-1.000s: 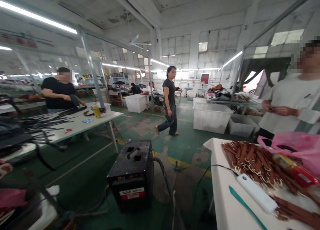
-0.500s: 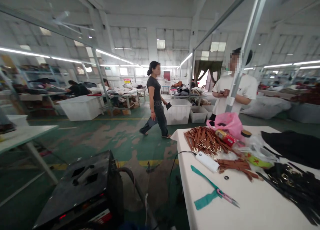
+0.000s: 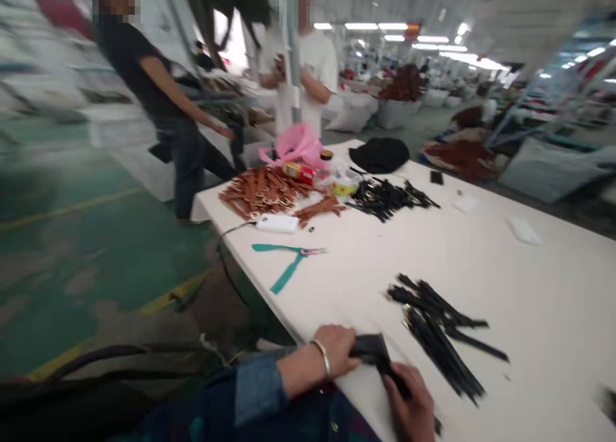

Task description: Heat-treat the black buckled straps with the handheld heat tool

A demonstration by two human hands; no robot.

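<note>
At the near edge of the white table, my left hand, with a bangle at the wrist, is closed on one end of a black strap. My right hand grips the strap farther along, where it bends downward. Both hands are somewhat blurred. Beyond them to the right lies a bundle of black straps with metal fittings. Teal-handled scissors rest farther back, near the left edge.
Brown straps, a white device with a cable, a pink bag, more black straps and a black cap lie toward the back. Two people stand beyond the table; sacks and bins are behind.
The view has swung right and down onto the table. Both my hands are now in view, holding a black strap. The person in dark clothes appears nearer, at the left.
</note>
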